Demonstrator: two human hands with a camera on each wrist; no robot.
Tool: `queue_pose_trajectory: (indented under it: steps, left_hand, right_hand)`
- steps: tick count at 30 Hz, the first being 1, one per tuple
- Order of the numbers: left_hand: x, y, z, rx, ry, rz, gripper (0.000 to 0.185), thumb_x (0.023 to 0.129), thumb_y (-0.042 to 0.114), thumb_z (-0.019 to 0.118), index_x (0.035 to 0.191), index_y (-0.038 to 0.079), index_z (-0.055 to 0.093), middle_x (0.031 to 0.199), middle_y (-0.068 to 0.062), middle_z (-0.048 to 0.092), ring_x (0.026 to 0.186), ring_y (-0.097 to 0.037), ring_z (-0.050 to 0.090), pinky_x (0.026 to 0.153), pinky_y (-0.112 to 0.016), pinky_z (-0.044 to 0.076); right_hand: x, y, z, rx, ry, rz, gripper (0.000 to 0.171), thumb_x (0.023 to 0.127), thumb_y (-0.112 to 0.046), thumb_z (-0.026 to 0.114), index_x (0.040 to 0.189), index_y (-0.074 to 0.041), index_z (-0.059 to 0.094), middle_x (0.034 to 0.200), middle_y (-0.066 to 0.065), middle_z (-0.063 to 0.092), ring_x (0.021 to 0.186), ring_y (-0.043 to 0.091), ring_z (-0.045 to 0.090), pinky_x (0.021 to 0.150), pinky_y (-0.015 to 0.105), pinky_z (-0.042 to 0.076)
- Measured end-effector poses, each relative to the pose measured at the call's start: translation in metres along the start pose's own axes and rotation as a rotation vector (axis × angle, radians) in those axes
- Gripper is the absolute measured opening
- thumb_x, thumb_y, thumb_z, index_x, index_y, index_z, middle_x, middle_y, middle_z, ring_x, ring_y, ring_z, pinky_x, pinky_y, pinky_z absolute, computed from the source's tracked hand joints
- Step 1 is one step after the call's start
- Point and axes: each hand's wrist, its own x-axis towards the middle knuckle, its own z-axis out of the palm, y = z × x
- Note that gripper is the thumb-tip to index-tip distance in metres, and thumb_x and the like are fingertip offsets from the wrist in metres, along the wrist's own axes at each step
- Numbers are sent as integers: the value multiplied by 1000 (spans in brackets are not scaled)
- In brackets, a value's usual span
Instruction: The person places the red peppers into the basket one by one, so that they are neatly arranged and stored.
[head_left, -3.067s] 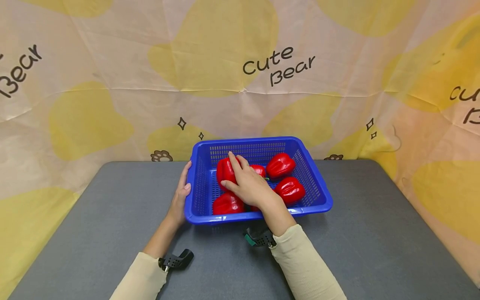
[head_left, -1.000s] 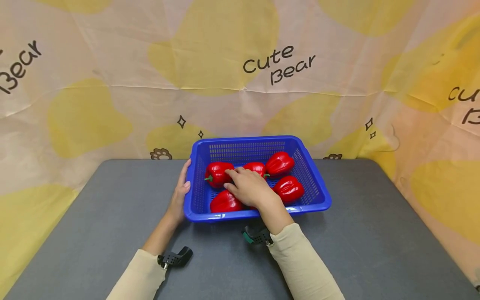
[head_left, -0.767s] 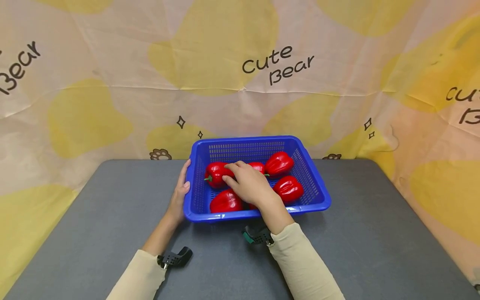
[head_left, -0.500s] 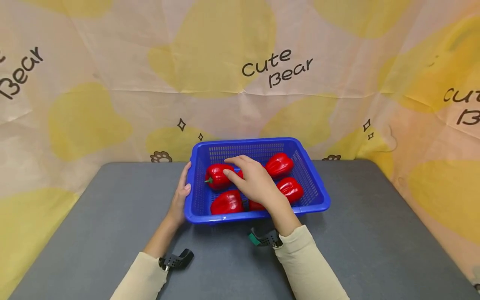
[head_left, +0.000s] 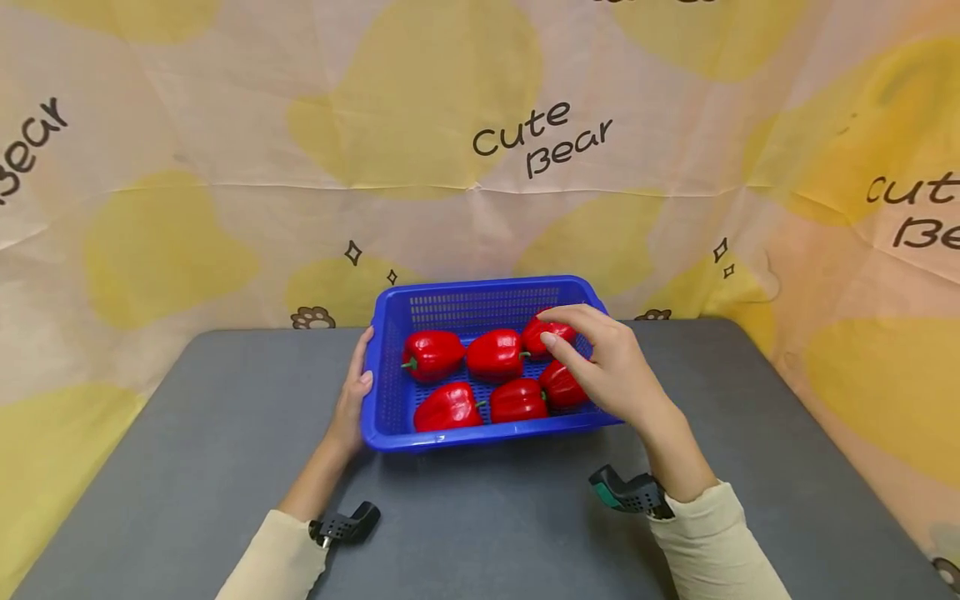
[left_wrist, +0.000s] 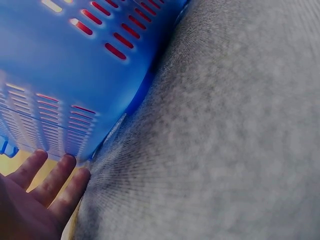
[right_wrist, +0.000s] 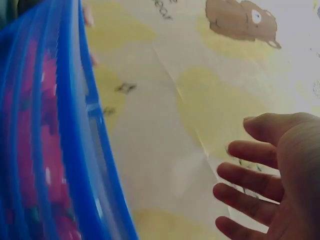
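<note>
Several red bell peppers lie in a blue plastic basket (head_left: 480, 434), among them a back-left pepper (head_left: 433, 356), a middle pepper (head_left: 495, 356) and a front-left pepper (head_left: 447, 408). My left hand (head_left: 347, 412) rests along the basket's left side; in the left wrist view its straight fingers (left_wrist: 57, 182) touch the slotted wall. Over the basket's right end is my right hand (head_left: 618, 367), thumb and fingers spread with nothing between them. It partly hides the back-right pepper (head_left: 542, 337) and the right pepper (head_left: 561, 386). The right wrist view shows those fingers loosely extended beside the basket.
The basket stands on a grey table (head_left: 480, 533) near its back edge. Behind it hangs a printed cloth (head_left: 420, 100) with yellow patches and lettering. A black wrist device (head_left: 348, 525) sits on the left wrist, another device (head_left: 630, 492) on the right.
Three seconds ago my right hand was on the back-left pepper, which has since turned stem to the left. The hand let go and moved right, uncovering the middle peppers. My left hand stays at the basket.
</note>
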Motion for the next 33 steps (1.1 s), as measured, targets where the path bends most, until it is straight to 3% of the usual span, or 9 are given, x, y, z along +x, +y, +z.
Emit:
queue_pose_trajectory:
  steps: [8,10,14,18,23,27,33]
  left_hand:
    - [-4,0,-5,18,9,-18,67,99,27,27,163,26,8,170,-11,11,140,-25,38,95,-25,54]
    - [-3,0,-8,98,8,-26,66,100,29,27,163,28,9,169,-13,14,138,-34,43,92,-28,57]
    - [-3,7,-21,357,10,-70,62,103,36,31,162,34,14,162,-21,32,120,-50,59,81,-39,62]
    - [-3,20,-26,509,-15,-148,61,105,37,33,162,38,13,156,-26,41,108,-44,69,79,-43,62]
    - [2,44,-23,644,-24,-229,62,107,31,33,164,32,7,160,-26,35,106,-39,70,94,-53,56]
    - [18,56,-16,679,-32,-288,62,108,33,33,164,28,7,163,-24,29,113,-42,68,101,-57,51]
    - [35,55,-16,759,-45,-307,60,108,32,32,164,18,13,153,-30,44,96,-33,72,91,-51,56]
  right_hand:
    - [-27,33,-23,-91,54,35,24,96,-15,67,119,-16,72,122,6,72,119,27,64,99,52,51]
    - [-34,41,-25,-129,43,51,24,96,-16,67,119,-16,72,122,5,71,118,26,65,97,51,52]
    - [-46,56,-25,-173,18,81,26,95,-17,68,121,-12,71,127,9,68,120,31,63,96,54,52]
    - [-56,70,-23,-192,-34,162,43,95,-20,68,135,-6,62,140,19,58,127,42,57,98,61,50]
    - [-63,84,-16,-113,-144,288,59,100,-26,60,153,-7,42,154,24,45,128,47,57,96,59,52]
    - [-72,81,-13,-115,-119,401,58,103,-31,55,154,-9,42,143,28,56,117,45,66,91,54,56]
    - [-78,74,-12,-151,-106,459,58,101,-32,58,152,-8,45,129,30,65,105,42,72,82,48,61]
